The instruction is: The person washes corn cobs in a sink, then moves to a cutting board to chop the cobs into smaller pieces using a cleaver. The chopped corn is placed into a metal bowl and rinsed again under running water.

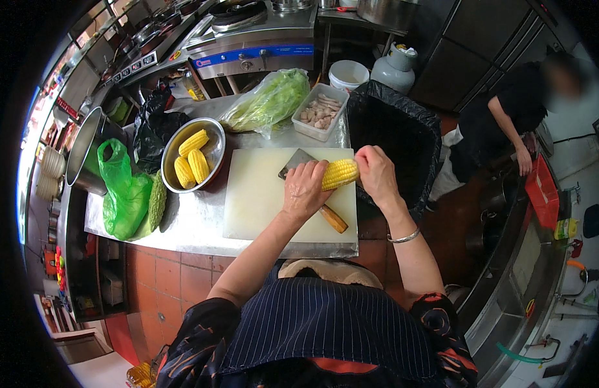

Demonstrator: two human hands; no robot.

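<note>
My left hand [307, 190] grips a husked ear of corn [340, 174] above the right side of a white cutting board [256, 203]. At the corn's right end, the fingers of my right hand [377, 174] are pinched together against its tip; whether they hold a strand there is too small to tell. Beneath the corn and my left hand lies a cleaver, its blade [298, 160] towards the back and its wooden handle [334, 219] towards me. Left of the board, a steel bowl [219, 140] holds several husked corn cobs [198, 165].
A black-lined bin [394, 140] stands right of the steel table [193, 233]. Behind the board are bagged lettuce [280, 97] and a plastic tub of meat pieces [321, 114]. A bitter melon [157, 203] lies beside a green bag [122, 194]. A person [503, 111] stands at far right.
</note>
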